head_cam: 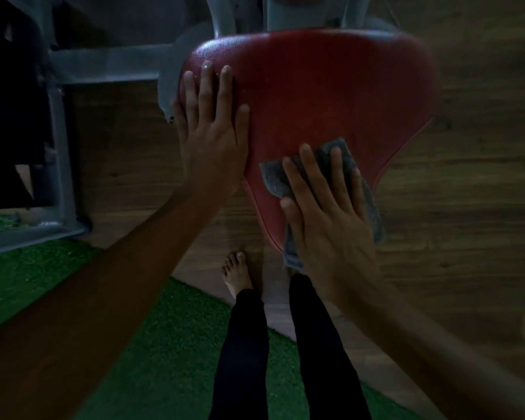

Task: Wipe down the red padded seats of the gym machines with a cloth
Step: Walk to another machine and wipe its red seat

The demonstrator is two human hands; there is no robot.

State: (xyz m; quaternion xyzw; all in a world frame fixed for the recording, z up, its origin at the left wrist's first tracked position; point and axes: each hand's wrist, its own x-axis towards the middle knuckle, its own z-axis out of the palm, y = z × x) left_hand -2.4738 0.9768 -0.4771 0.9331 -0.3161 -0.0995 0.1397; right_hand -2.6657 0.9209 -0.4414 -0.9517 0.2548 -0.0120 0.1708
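Observation:
A red padded seat of a gym machine fills the upper middle of the head view, wide at the far side and narrowing toward me. My left hand rests flat on its left edge with the fingers straight and spread. A grey cloth lies on the seat's narrow near end, one corner hanging over the front. My right hand presses flat on the cloth with straight fingers and covers most of it.
The machine's grey metal frame runs left of the seat and down to a floor bar. Wood-look floor lies to the right. Green turf covers the floor below. My bare foot and dark-trousered legs stand under the seat.

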